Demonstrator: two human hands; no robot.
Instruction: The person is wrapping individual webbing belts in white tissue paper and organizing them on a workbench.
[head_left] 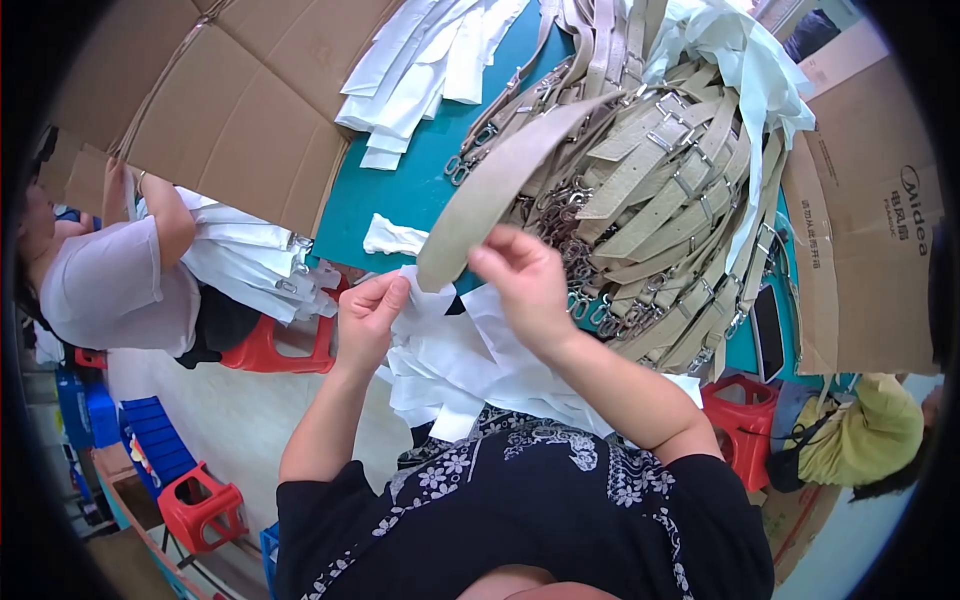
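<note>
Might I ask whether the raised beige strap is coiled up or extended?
Extended: the beige strap arcs away above the left hand, uncoiled.

Single view: left one of two fisheye cameras worn on person's head, upright, looking steeply down and forward. Left hand (366, 316) and right hand (530, 290) near picture's middle, fingers (372, 288) close to lens. Below fingers, nearer: black floral-print shirt (520, 530). Beyond fingers: green tabletop (375, 205). Far left and right of fingers, cardboard cartons (235, 140) bend toward dark round rim.
</note>
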